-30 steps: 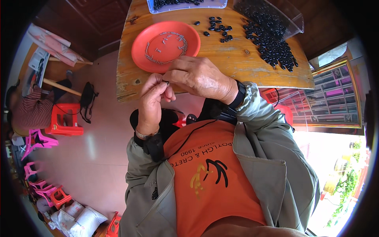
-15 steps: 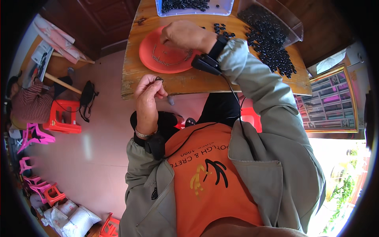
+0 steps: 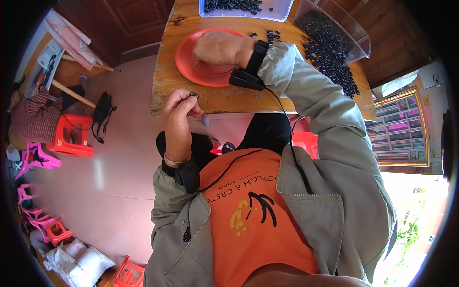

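Observation:
On the wooden table lies a round red plate (image 3: pixel 184 68) with a thin strand of small grey, wire-like pieces (image 3: pixel 210 72) in it. My right hand (image 3: pixel 221 48) reaches over this plate, back upward and fingers curled down; the fingertips and anything between them are hidden. Just off the table's near edge, my left hand (image 3: pixel 179 112) pinches a small dark, ring-like piece (image 3: pixel 193 94) between thumb and forefinger. It is too small to make out exactly.
Many shiny black oval pieces (image 3: pixel 330 67) spill from a clear tipped bin (image 3: pixel 361 45) at the right. Behind the plate stands a whitish plastic tray (image 3: pixel 246 18) holding more. A few loose ones (image 3: pixel 272 36) lie between. Red stools (image 3: pixel 71 136) and a seated person (image 3: pixel 36 117) are at left.
My right hand has lowered slightly and turned over the plate, so its fingertips no longer show. The left hand keeps its pinch. The view has shifted a little.

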The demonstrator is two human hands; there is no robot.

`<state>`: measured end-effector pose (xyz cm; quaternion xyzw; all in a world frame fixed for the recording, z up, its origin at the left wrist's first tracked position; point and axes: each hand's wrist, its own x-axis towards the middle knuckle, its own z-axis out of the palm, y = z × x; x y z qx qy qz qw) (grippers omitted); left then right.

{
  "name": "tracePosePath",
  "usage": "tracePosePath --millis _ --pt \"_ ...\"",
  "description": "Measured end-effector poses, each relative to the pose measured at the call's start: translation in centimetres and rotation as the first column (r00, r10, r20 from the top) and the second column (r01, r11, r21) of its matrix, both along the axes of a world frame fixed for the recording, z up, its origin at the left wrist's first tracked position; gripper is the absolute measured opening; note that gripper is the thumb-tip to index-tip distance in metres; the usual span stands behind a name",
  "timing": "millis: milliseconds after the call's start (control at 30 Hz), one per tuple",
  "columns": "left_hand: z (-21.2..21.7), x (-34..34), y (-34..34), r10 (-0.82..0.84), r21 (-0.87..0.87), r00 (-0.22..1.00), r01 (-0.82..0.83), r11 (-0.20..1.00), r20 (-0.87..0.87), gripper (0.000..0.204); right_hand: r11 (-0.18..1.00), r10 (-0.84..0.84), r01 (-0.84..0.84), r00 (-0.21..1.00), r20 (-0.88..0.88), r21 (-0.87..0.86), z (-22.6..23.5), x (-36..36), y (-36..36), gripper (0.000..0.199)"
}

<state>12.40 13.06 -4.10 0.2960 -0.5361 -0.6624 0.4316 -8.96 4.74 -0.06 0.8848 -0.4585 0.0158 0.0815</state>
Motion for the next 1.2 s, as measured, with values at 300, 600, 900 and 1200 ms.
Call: tracePosePath --millis 300,600,900,1200 --pt "0.1 -0.3 0.2 0.019 -0.002 1.000 -0.019 1.000 -0.005 0.010 0.988 -0.149 0.137 0.967 0.206 0.067 1.0 -0.4 1.6 0.018" --pt "1.2 -2.1 1.7 0.036 -0.073 0.998 -0.040 0.997 -0.054 0.008 0.906 -0.350 -0.141 0.286 0.892 0.400 3.2 -1.8 9.7 0.016" --pt "1.7 -4.2 3.1 -0.009 -0.201 0.999 0.016 0.980 0.036 0.008 0.909 -0.408 -0.232 -0.322 0.854 0.347 -1.9 1.1 15.6 0.015" --pt "1.8 -4.7 3.4 -0.002 -0.240 0.997 0.021 0.971 0.080 0.008 0.925 -0.366 -0.254 -0.396 0.842 0.283 -3.4 2.0 15.5 0.014"
